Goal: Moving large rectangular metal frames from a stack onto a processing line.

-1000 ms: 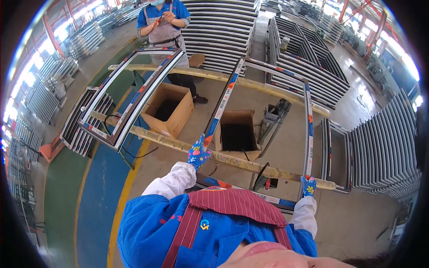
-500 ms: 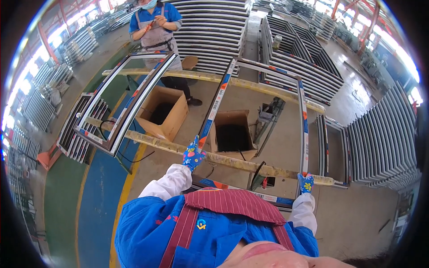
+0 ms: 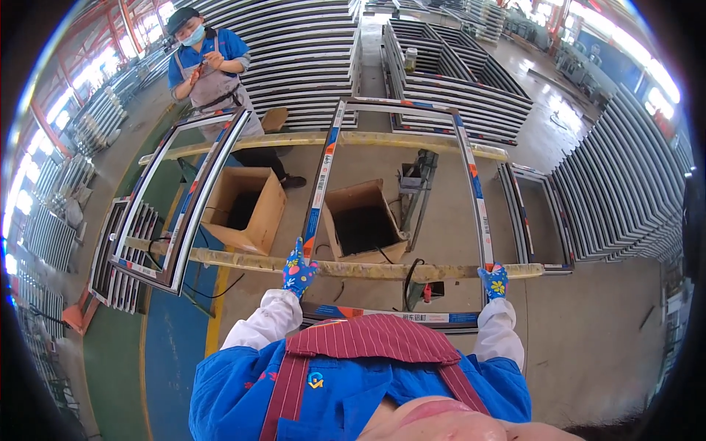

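A large rectangular window frame [image 3: 321, 178], dark with a pale inner edge and coloured film strips, lies across two padded rails. Its near bar is close to my apron. My left hand [image 3: 299, 270], in a blue flowered glove, is closed around the left side bar by the near rail [image 3: 368, 270]. In a matching glove, my right hand [image 3: 494, 281] grips the right side bar near its front corner. Fingertips are partly hidden on both hands. Another, narrower window frame [image 3: 193, 191] rests on the rails to the left.
Below the rails stand two open cardboard boxes [image 3: 276, 213] and a green metal stand [image 3: 421, 209]. Across the far rail [image 3: 294, 140], a masked co-worker [image 3: 213, 81] holds a small object. Stacked frames [image 3: 471, 92] rise behind, with more leaning at the right [image 3: 625, 184].
My view has turned and tilted up, bringing more of the co-worker and the frame's near bar into sight. Both hands keep hold of the frame, which shows no clear shift on the rails.
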A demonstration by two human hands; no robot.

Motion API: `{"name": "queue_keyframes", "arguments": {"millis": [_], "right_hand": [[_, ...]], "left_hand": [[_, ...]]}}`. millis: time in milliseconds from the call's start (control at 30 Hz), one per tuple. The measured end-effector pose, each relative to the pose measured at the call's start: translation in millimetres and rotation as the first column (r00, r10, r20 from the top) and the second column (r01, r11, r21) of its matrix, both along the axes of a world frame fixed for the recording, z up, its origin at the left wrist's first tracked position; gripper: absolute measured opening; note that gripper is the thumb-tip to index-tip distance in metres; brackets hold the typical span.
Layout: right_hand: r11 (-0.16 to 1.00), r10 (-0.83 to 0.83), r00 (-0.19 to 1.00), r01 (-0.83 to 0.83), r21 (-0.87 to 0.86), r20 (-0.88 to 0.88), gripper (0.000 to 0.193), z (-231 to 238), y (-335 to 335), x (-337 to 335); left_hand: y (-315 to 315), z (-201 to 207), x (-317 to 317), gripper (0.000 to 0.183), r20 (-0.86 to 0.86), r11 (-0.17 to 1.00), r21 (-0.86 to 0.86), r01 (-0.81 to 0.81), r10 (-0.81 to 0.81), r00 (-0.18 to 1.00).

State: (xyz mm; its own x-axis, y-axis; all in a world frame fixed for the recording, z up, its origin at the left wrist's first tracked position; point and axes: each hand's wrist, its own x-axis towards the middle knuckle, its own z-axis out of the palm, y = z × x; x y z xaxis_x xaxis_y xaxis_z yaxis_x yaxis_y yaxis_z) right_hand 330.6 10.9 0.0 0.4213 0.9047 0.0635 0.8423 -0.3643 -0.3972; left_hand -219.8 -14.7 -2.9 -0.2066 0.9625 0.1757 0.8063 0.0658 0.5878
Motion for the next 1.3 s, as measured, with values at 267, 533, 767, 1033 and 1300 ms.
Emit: {"name": "queue_keyframes", "arguments": {"millis": [267, 533, 767, 1033, 1300], "right_hand": [[1.000, 0.010, 1.000, -0.010, 0.007, -0.005, 0.045, 7, -2, -4], [0.999, 0.009, 0.999, -0.011, -0.053, -0.033, 0.041, 1, 3, 6], [1.000, 0.006, 0.999, -0.005, 0.021, -0.040, 0.038, 2, 0, 0], [0.999, 0.017, 0.993, -0.022, -0.039, -0.119, 0.044, 10, 4, -6], [0.999, 0.043, 0.999, -0.043, -0.009, -0.022, 0.045, -6, 6, 9]], "left_hand": [[-2, 14, 3, 0.082, 0.010, 0.999, -0.049, -0.013, 0.013, 1.000], [-1, 9, 2, 0.082, 0.061, 0.998, -0.062, 0.011, -0.007, 0.998], [-2, 9, 3, 0.083, 0.034, 0.999, -0.047, 0.008, -0.007, 0.999], [-3, 11, 0, 0.082, 0.075, 0.996, -0.088, -0.003, 0.009, 0.997], [0, 12, 2, 0.082, 0.076, 0.996, -0.088, 0.007, 0.000, 0.997]]}}
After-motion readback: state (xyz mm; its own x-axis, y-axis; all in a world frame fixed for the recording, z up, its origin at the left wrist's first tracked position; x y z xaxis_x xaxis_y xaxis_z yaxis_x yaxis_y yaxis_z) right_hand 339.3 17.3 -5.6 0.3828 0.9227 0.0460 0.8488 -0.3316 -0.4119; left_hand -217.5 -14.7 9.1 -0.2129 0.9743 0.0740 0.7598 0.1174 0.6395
